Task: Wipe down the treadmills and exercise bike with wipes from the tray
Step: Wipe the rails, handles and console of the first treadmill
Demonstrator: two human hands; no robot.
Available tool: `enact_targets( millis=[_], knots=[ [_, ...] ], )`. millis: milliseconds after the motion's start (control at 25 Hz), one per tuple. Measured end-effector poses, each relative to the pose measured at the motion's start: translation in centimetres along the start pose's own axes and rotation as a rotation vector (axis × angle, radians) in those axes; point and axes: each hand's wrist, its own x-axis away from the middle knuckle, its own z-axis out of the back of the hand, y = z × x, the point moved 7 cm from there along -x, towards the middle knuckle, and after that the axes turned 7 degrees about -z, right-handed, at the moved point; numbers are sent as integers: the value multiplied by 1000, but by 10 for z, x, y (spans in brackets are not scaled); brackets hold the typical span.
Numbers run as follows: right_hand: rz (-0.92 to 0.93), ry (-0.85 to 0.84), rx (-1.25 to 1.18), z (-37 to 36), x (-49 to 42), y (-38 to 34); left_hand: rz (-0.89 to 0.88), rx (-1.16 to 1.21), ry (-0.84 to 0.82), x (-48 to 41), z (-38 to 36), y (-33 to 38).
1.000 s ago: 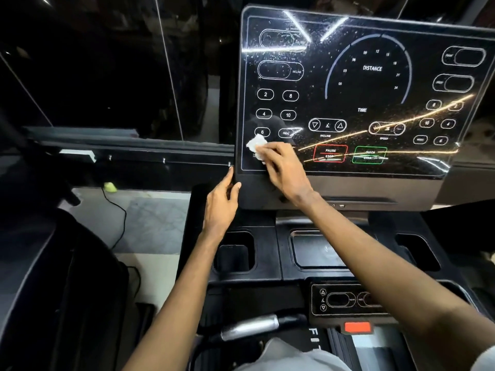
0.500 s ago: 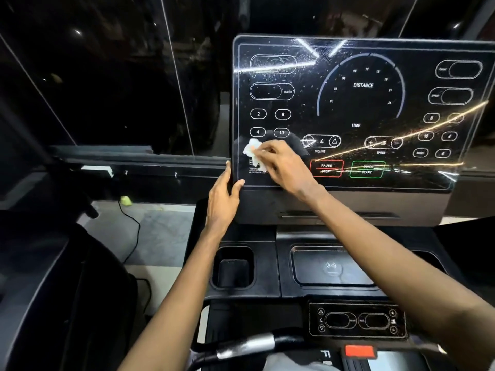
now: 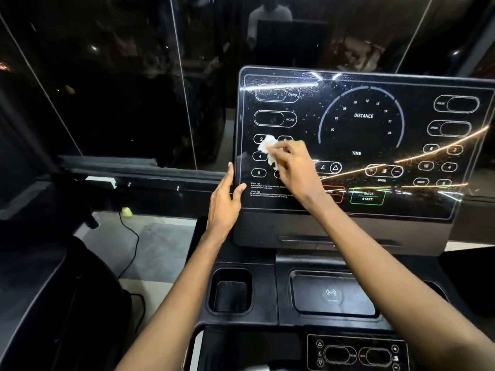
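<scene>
A glossy black treadmill console screen [image 3: 364,135] fills the upper right, marked with white button outlines, a DISTANCE dial and speckles of moisture. My right hand [image 3: 297,167] presses a crumpled white wipe [image 3: 267,148] against the screen's left column, over the numbered buttons. My left hand [image 3: 223,199] grips the screen's lower left edge, thumb on the front and fingers behind it.
Below the screen lie a cup holder [image 3: 230,290], a wireless charging pad [image 3: 332,294] and a small control panel [image 3: 359,353]. Dark glass [image 3: 107,89] stands behind. A black cable [image 3: 134,236] and a yellow-green object [image 3: 126,211] lie on the floor at left.
My right hand has moved the wipe upward along the left column, from beside the lowest button to the top numbered buttons. My left hand stays on the screen's edge. The view has tilted upward.
</scene>
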Motion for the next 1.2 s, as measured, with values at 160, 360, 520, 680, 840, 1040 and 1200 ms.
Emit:
enact_targets(
  millis=[160,360,520,680,840,1040,1200],
  knots=[
    [6,-89,55,-11,20,-7,23,20,-21,-2,-1,-7],
    [-77,-171,145,-27,26,-21,25,14,-45,-4,1,-8],
    [-108,-154,179,-27,19,-21,20,18,-73,-2,4,-5],
    [-25,-157,139,-30,-2,-33,42,6,-93,-4,5,-8],
    [59,-81,102,-10,-42,-29,12,30,-123,-8,5,-8],
    [198,-183,129,-32,-44,-49,-3,45,-141,-15,5,-4],
    [64,-22,59,-14,-70,-38,-36,42,-158,-25,11,6]
  ],
)
